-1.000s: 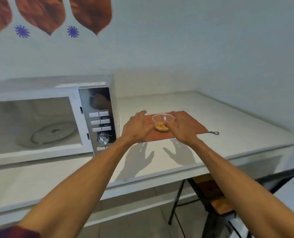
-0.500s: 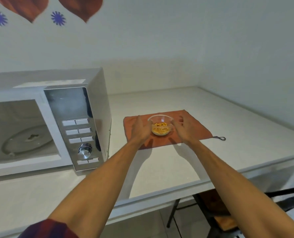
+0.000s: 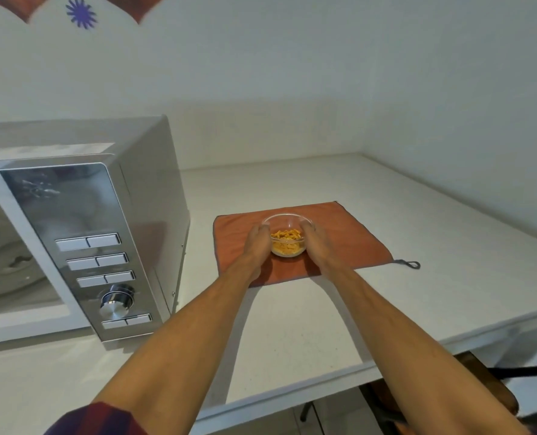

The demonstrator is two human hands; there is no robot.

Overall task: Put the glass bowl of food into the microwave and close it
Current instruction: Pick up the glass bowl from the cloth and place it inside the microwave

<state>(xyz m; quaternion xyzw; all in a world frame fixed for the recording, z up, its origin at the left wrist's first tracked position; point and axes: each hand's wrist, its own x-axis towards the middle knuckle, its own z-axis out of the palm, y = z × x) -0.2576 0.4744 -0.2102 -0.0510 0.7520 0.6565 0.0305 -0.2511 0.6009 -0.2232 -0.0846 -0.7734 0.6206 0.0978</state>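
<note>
- Currently one glass bowl [image 3: 288, 234] of yellow food pieces [image 3: 286, 240] sits on orange cloth [image 3: 348, 237].
- Left hand [image 3: 257, 243] and right hand [image 3: 319, 243] cup its sides.
- One microwave [image 3: 82, 240], left of left hand, cavity open.

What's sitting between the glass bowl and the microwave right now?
In the head view, the left hand cups the glass bowl; past it lie orange cloth and bare counter up to the microwave.

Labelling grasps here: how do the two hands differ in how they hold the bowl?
The left hand presses the glass bowl's left side, nearer the microwave; the right hand presses its right side. Both cup the bowl, which sits on the orange cloth.
</note>
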